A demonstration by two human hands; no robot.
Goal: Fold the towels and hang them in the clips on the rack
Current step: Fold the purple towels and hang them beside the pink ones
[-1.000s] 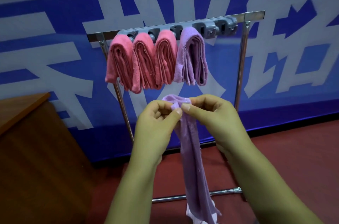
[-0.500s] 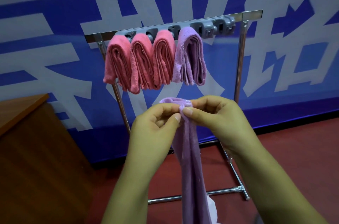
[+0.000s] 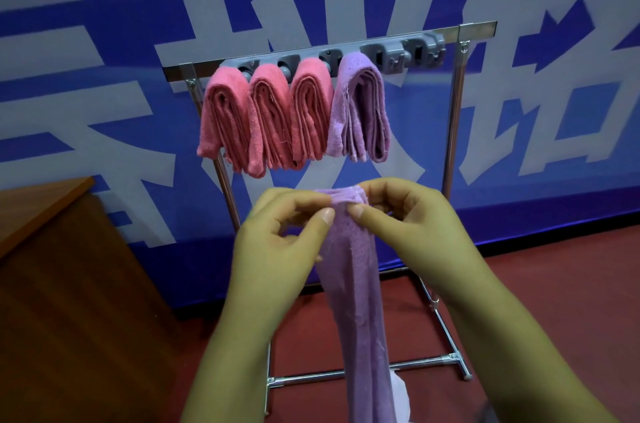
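A long purple towel (image 3: 360,301) hangs down in front of me, bunched at its top edge. My left hand (image 3: 277,242) and my right hand (image 3: 412,225) pinch that top edge side by side, thumbs almost touching. Behind them stands a metal rack (image 3: 453,132) with a grey clip bar (image 3: 391,54). Three folded pink towels (image 3: 270,118) and one folded purple towel (image 3: 360,111) hang from its left clips. The two clips at the right end hold nothing.
A brown wooden table (image 3: 45,277) fills the lower left. A blue and white banner wall (image 3: 104,42) stands right behind the rack. The floor (image 3: 554,284) is red. Something white (image 3: 400,391) lies on the floor behind the hanging towel.
The view has dipped and shifted slightly, so the rack sits a little lower and further left. Both hands keep pinching the towel's top edge, working the gathered fabric.
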